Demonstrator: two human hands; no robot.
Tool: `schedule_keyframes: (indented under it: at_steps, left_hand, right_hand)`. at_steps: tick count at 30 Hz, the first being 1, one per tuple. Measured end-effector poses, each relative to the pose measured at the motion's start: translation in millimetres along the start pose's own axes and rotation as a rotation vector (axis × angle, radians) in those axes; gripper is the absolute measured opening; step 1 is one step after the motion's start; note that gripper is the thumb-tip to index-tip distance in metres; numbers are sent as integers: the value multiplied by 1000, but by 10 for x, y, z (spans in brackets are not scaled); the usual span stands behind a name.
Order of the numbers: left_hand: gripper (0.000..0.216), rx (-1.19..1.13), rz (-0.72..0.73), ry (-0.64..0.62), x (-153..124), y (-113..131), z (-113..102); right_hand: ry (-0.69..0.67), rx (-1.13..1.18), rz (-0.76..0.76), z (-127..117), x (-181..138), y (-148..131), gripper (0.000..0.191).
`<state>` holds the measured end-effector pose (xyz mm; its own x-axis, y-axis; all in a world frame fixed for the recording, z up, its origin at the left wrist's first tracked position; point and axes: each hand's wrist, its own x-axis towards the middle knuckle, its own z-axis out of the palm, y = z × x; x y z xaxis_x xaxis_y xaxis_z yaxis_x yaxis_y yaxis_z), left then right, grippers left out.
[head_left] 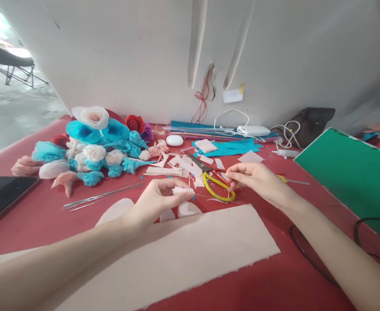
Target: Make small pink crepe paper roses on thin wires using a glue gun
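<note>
My left hand (162, 196) is closed, pinching a small pale pink piece of crepe paper (183, 190) between thumb and fingers. To the right, my right hand (251, 177) is raised with thumb and fingertips pressed together. What it grips, if anything, is too fine to make out; a faint thin line runs between the two hands. Scissors with yellow handles (216, 198) lie just left of my right fingers, among paper scraps (190, 166). Below both hands stretches a long pale pink crepe paper strip (190, 255). Rounded paper petals (189, 209) show behind its far edge.
Paper flowers (95, 153) are heaped at the back left. Thin wires (102, 196) and a dark flat device (6, 198) lie left. Blue paper (231, 147), a white case (174, 140) and a white cabled device (253, 131) sit at the back. A green board (352, 181) stands right.
</note>
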<state>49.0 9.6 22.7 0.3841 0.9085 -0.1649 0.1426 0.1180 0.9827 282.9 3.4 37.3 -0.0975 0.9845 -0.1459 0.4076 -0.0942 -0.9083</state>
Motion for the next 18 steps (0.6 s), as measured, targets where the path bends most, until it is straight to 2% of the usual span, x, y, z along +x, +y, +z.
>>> schedule_keyframes:
  at_steps: [9,18]
  left_hand:
    - [17,4,-24,-106,55,-91,-15]
    - [16,7,-20,-153,37,-44,-5]
  right_hand:
    - [-60,50,-4,0,-4,3,27]
    - [-12,-57,-40,30,-14,-15,22]
